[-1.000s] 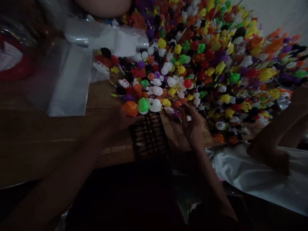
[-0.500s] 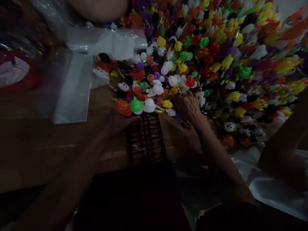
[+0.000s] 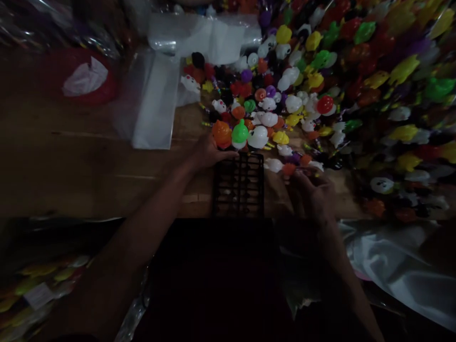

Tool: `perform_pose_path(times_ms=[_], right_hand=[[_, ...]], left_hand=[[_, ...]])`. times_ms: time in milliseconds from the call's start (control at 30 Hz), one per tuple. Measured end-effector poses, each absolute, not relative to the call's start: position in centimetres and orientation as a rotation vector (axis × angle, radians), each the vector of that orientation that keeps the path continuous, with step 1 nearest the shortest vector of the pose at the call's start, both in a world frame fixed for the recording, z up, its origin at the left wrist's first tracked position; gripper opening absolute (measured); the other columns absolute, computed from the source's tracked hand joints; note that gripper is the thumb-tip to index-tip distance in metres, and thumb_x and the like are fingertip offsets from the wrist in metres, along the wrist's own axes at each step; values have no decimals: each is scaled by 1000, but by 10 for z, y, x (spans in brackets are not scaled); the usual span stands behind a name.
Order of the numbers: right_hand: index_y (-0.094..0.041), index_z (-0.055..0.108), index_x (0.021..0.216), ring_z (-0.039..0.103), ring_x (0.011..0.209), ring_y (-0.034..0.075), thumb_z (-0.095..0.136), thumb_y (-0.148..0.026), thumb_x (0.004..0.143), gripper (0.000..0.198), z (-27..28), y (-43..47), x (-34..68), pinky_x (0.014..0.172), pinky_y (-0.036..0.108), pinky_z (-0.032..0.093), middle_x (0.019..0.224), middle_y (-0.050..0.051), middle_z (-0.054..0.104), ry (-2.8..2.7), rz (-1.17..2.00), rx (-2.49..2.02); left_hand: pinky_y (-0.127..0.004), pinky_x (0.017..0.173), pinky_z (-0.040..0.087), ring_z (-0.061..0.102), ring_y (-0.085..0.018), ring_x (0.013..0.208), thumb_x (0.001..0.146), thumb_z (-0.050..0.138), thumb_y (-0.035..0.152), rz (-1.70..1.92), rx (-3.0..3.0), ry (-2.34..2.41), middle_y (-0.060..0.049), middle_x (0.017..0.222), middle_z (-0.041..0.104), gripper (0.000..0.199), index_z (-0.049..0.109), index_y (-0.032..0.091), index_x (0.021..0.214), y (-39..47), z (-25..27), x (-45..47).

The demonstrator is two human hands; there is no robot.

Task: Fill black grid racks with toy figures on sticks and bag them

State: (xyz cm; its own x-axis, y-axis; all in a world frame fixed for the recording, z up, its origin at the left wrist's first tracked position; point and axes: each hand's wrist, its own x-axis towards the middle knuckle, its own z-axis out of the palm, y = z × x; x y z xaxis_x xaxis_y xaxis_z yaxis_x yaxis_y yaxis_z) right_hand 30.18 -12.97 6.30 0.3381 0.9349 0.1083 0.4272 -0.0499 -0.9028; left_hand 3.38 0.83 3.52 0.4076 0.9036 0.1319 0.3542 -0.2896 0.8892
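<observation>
Pinching a few white and orange toys [image 3: 288,169], the right hand [image 3: 315,192] sits just right of the black rack [image 3: 238,185]. Farther left, the left hand [image 3: 208,153] touches an orange toy [image 3: 221,134]; its grip is hidden. Little seems done: beyond, a great heap of toys [image 3: 377,80] lies loose, and clear bags [image 3: 156,104] at far left look unfilled.

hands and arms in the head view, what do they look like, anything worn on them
The left hand and right hand are human and ungloved. The left forearm and right forearm show no sleeves where visible. Dim light hides any small markings.
</observation>
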Motion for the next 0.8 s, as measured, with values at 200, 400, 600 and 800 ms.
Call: perform_pose_path(times_ms=[200, 400, 600, 800], right_hand=[[-22, 74, 80, 61, 80, 20, 72, -44, 84, 23, 52, -136, 310, 68, 34, 49, 87, 6, 69, -1714, 321, -1677], [-24, 74, 98, 61, 75, 21, 58, -37, 95, 21, 72, -133, 320, 67, 35, 47, 94, 9, 70, -2115, 231, -1723], [-22, 69, 92, 64, 70, 20, 65, -39, 89, 18, 54, -106, 295, 65, 33, 51, 80, 3, 70, -1667, 419, -1675], [-24, 71, 87, 68, 80, 21, 72, -38, 83, 14, 34, -78, 271, 74, 35, 55, 85, 1, 73, -1292, 730, -1484]], left_hand=[[-33, 97, 54, 69, -23, 102, 68, 85, 35, 803, 1866, 1058, -5, 103, 75, 40, 68, 16, 98, 7, 38, 32], [-38, 96, 55, 68, -25, 102, 64, 88, 39, 784, 1810, 1213, -7, 107, 74, 50, 65, 17, 103, 7, 32, 33], [-38, 96, 56, 69, -24, 102, 67, 88, 39, 794, 1791, 1174, -4, 106, 75, 47, 66, 19, 104, 5, 31, 37], [-37, 95, 56, 69, -22, 101, 68, 88, 36, 786, 1776, 1138, -4, 105, 75, 42, 67, 19, 101, 6, 33, 36]])
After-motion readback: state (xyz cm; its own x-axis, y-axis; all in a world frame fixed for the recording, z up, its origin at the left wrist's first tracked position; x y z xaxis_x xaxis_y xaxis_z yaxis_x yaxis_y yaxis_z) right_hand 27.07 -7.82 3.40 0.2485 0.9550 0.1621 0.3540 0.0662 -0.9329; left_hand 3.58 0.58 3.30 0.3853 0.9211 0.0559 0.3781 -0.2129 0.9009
